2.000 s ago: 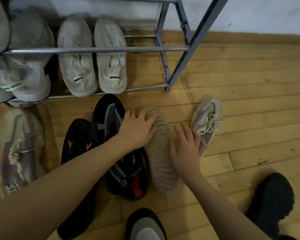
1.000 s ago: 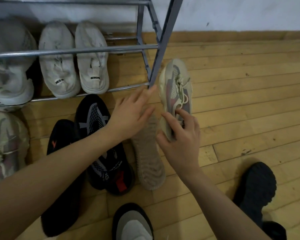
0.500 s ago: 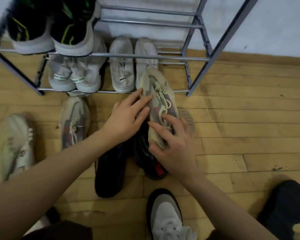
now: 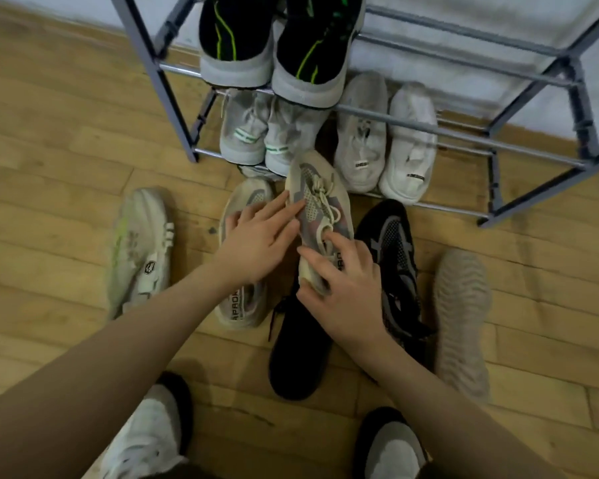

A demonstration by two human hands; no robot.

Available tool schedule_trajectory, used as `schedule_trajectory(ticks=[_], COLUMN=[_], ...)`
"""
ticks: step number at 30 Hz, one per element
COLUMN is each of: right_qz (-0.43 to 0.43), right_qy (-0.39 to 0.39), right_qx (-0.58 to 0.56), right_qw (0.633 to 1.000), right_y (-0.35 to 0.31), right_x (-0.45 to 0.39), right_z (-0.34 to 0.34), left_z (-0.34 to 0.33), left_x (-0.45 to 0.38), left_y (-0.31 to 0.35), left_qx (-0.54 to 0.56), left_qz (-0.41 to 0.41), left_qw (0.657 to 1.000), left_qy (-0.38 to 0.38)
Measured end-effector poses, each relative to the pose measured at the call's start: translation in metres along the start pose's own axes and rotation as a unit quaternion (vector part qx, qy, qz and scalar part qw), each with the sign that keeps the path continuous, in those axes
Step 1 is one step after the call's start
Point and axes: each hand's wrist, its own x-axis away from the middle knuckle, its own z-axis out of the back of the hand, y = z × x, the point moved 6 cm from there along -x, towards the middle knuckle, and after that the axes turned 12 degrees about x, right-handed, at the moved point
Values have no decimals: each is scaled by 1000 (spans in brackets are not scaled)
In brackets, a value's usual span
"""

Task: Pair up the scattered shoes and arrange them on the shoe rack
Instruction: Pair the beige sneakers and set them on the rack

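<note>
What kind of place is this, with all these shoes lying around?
Probably a home entryway or hallway: a metal shoe rack stands against a white wall, on a worn wooden plank floor strewn with sneakers.

The black shoe [image 4: 300, 354] lies mostly hidden, perhaps a pair's half.

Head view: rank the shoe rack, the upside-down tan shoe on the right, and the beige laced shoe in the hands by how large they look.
1. shoe rack, by far the largest, running out of frame.
2. and 3. upside-down tan shoe and beige laced shoe: too alike to rank; the laced one is partly covered by the right hand, touched by the left hand.
</note>
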Motion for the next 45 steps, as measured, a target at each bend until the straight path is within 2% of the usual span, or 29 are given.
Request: schedule_trajectory(ticks=[4,7,11,16,26,31,35,38,42,45], right_qz=[11,20,26,15,51,54,71,73,95,110], right_qy=[-53,-62,-68,-97,-131,-76,6,62,104,140], right_qx=[35,54,72,77,87,46,15,0,-24,-32], right_qw=[998,996,995,992,986,995,997,995,990,983], right_y=[0,3,2,3,0,-5,-20,-31,-45,-56], right_x=[2,6,11,21,14,16,16,15,13,6], right_z=[-29,-34,-33,-40,-44,-25,10,34,62,85], left_z=[-13,-12,-15,-31,-44,-13,16,37,68,93], left_x=[0,10,45,85,84,93,104,112,122,132], left_y=[-18,-20,-36,-59,-63,-48,-27,-12,3,15], left_qx=[-16,-27,-33,-112,-70,-31,2,8,46,34], left_qz=[22,24,84,96,42,1,-32,-51,-73,-79], left_qw=[1000,999,993,988,996,993,983,973,957,948], left_qy=[-14,22,70,43,39,114,181,223,275,307])
